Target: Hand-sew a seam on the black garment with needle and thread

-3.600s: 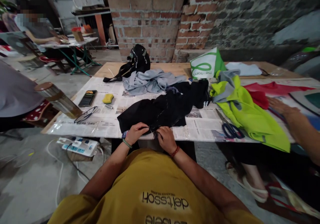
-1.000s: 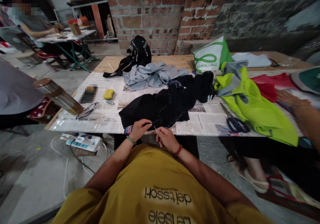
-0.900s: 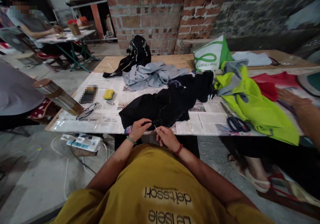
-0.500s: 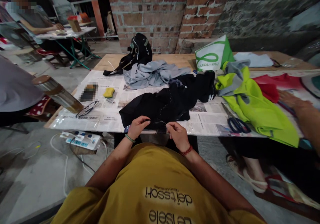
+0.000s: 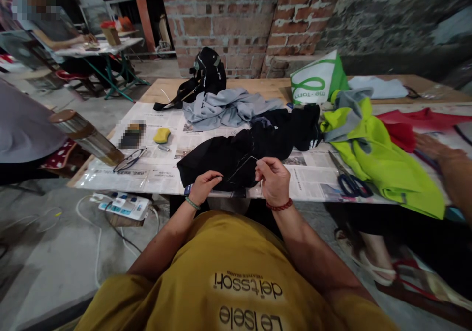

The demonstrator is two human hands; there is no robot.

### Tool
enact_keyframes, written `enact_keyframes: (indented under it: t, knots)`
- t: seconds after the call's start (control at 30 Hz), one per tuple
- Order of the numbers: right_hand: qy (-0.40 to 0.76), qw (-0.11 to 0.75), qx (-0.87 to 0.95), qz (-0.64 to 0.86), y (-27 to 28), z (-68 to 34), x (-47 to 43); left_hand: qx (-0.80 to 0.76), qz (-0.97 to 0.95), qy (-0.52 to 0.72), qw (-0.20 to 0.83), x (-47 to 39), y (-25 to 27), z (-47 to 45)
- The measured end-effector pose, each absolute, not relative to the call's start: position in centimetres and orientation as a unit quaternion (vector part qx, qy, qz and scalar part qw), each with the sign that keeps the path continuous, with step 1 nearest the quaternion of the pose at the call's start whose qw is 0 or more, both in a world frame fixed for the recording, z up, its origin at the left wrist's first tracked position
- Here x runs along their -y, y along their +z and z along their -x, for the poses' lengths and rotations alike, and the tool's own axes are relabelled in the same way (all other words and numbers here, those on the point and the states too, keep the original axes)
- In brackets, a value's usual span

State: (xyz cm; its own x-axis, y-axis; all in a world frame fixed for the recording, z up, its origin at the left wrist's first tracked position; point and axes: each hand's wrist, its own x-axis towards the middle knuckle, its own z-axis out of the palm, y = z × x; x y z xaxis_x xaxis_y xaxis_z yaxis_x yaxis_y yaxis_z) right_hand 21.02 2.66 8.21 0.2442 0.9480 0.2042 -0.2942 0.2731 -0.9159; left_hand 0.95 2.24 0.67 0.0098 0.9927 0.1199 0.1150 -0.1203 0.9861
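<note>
Black cloth [image 5: 217,156], a garment with white stitching along it, lies across the newspaper at the table's front edge. My left hand [image 5: 204,186] pinches the cloth's near edge between thumb and fingertips. Just to the right, my right hand [image 5: 273,176] is closed in a pinch at the cloth's near right side. From its fingertips a short, thin, bright sewing needle [image 5: 254,158] points left. White thread [image 5: 239,169] runs taut from the needle's end down to the cloth near my left fingers.
Scissors [image 5: 352,181] and a yellow-green garment [image 5: 383,154] lie right, near another person's arm [image 5: 448,166]. Left are a tilted flask [image 5: 86,136], eyeglasses [image 5: 129,160] and a yellow sponge [image 5: 162,135]. Grey cloth [image 5: 232,107] and a black bag [image 5: 210,70] lie behind.
My right hand has moved up and to the right, drawing the white thread into a straight line above the black cloth. My left hand keeps its pinch in nearly the same place.
</note>
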Motion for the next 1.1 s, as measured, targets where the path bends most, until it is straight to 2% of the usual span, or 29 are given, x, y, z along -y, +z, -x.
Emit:
enact_keyframes:
  t: [0.17, 0.37, 0.87, 1.1]
  knots:
    - [0.512, 0.696, 0.381, 0.329, 9.9, -20.4, -3.4, -0.499, -0.556, 0.498, 0.440, -2.2, 1.0, -1.1]
    - [0.596, 0.673, 0.358, 0.254, 11.6, -19.3, -3.5, -0.510, -0.570, 0.481, 0.428, -2.2, 0.9, -1.0]
    - [0.587, 0.679, 0.381, 0.222, 12.6, -19.6, -4.2, -0.514, -0.585, 0.463, 0.424, -2.1, 1.4, -1.1]
    - [0.592, 0.700, 0.337, 0.215, 13.4, -20.1, -4.7, -0.508, -0.582, 0.470, 0.427, -2.1, 1.3, -1.1]
